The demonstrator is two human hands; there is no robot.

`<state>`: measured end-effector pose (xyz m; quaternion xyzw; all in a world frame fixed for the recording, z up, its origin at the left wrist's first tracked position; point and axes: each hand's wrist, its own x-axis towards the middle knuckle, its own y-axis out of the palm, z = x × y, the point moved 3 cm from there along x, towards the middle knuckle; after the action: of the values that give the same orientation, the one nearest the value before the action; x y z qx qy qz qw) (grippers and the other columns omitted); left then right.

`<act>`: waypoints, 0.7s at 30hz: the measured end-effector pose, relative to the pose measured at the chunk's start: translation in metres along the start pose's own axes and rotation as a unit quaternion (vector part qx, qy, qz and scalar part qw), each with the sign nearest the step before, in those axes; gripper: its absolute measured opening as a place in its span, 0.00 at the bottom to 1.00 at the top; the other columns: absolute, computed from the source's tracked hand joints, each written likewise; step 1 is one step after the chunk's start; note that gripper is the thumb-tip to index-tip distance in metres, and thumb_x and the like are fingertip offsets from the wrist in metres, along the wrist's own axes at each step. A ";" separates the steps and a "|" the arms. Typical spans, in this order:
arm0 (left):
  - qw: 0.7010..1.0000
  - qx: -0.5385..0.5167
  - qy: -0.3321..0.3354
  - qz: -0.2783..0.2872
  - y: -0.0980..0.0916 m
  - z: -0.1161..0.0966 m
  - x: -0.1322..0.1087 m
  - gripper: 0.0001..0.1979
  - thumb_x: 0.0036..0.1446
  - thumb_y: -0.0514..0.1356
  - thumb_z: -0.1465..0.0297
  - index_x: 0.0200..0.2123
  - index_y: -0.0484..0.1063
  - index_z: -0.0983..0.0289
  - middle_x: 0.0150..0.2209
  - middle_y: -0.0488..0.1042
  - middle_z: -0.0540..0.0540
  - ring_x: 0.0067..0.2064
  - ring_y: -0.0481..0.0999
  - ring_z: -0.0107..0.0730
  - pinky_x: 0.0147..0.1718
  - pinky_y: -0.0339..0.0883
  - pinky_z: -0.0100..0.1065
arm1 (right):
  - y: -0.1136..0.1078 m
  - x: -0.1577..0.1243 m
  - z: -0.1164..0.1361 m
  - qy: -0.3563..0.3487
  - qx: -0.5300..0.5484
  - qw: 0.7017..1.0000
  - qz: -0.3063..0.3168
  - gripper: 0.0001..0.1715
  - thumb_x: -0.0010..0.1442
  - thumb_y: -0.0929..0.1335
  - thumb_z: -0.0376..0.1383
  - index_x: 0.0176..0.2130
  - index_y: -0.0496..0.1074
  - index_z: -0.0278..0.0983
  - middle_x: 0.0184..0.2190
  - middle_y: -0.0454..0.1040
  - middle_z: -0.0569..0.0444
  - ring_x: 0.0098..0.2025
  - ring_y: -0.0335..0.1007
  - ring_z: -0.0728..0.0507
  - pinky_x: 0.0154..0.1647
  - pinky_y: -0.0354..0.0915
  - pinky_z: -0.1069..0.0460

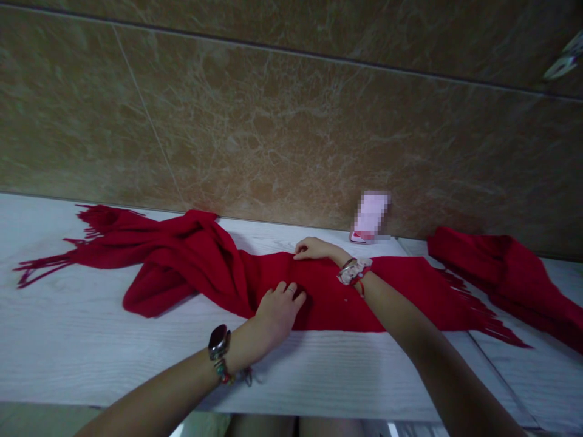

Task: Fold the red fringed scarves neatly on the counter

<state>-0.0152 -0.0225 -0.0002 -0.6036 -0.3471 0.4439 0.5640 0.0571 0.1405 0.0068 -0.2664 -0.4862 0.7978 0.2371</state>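
A long red fringed scarf [191, 261] lies along a white wood-grain table [91, 352], bunched at the left and flat at the right. My left hand [279, 311] rests on the scarf's near edge with fingers curled down on the cloth; its wrist bears a watch and beads. My right hand [314, 247] reaches across to the scarf's far edge, fingers bent and pressing the fabric, a pale band on its wrist.
A second red cloth [510, 276] lies bunched at the right. A small pink object [370, 217], blurred out, leans against the brown marble wall [291, 121] behind the table. A seam splits the tabletop at the right.
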 end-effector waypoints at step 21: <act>0.995 0.006 -0.092 -0.048 0.005 0.036 0.013 0.25 0.60 0.46 0.60 0.58 0.57 0.65 0.60 0.53 0.61 0.61 0.51 0.48 0.53 0.53 0.49 | 0.056 -0.089 0.018 0.097 -0.089 0.977 -0.166 0.30 0.61 0.55 0.46 0.60 0.51 0.39 0.62 0.47 0.45 0.63 0.37 0.37 0.58 0.42 0.34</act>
<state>-0.0442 0.0022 -0.0064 -0.5389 -0.4238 0.4721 0.5542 0.1047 0.0486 -0.0198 -0.2783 -0.5672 0.6710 0.3881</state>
